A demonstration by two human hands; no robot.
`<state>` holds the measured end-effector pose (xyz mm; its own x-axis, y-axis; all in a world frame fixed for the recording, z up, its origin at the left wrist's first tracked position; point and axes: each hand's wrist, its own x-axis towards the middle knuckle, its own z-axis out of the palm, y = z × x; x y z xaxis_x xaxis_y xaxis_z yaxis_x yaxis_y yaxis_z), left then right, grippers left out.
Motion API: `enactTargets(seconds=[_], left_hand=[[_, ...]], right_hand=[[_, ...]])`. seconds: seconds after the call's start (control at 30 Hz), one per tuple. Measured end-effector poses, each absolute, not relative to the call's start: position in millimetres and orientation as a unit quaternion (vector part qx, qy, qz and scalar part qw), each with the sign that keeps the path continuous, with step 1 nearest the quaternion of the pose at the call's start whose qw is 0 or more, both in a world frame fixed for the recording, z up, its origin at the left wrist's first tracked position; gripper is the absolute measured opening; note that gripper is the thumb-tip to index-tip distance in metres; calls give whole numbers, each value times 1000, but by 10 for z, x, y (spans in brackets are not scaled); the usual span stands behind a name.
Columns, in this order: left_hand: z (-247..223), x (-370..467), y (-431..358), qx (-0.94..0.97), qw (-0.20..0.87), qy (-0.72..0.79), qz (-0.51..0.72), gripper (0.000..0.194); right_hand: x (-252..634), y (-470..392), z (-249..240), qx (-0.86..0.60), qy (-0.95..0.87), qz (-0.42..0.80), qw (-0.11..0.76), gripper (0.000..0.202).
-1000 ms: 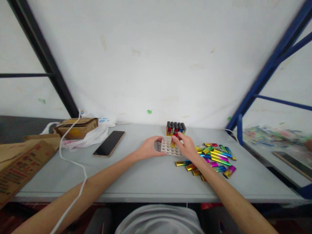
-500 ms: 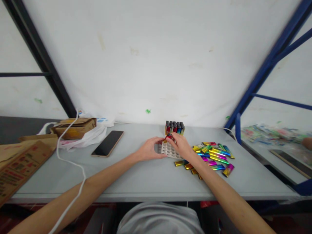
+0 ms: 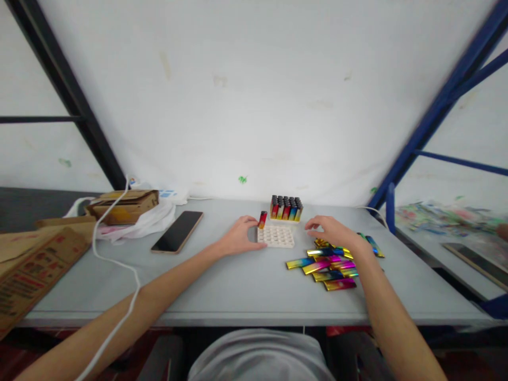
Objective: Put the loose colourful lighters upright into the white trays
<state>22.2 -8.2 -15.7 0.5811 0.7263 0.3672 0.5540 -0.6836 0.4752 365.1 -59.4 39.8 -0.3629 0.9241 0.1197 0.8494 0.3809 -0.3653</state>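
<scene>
A white tray [image 3: 281,239] with rows of small holes lies on the table. One red lighter [image 3: 262,219] with a black top stands upright in its back left corner. My left hand [image 3: 240,236] grips the tray's left side, thumb at the front corner and fingers at the back beside the lighter. To the right, my right hand [image 3: 331,232] is open and holds nothing, its fingers slightly curled above the far side of a pile of shiny multicoloured lighters [image 3: 327,264]. My wrist hides part of that pile. Behind the tray, a second tray is filled with upright lighters [image 3: 286,208].
A phone [image 3: 177,232] lies left of my left hand. Farther left are cardboard boxes [image 3: 43,270], a white plastic bag [image 3: 154,225] and a white cable [image 3: 115,262] crossing above my left forearm. Blue rack bars [image 3: 424,116] border the table on the right.
My right hand has let go of the red lighter, now standing in the tray, and moved right over the pile. Several lighters in the pile lie differently. My left hand remains at the tray.
</scene>
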Motion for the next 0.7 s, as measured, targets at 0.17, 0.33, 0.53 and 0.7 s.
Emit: enactTargets(seconds=[0.17,0.33,0.53,0.7], left_hand=[[-155,195,-72,880,167,371,244,73],[-128,131,-41,885,179,364,230,78],[-133,106,-20,890,181,355,220,77],[-129,123,-31,888,190,356,221,77]], right_hand=[[3909,-688,503,-560,-790,227,108,44],[4052,-731,566,-570,-779,225,131,51],[4202,-796,555,-570,-777,252,90,52],[4085,-744,485,-582,-769,241,110,35]])
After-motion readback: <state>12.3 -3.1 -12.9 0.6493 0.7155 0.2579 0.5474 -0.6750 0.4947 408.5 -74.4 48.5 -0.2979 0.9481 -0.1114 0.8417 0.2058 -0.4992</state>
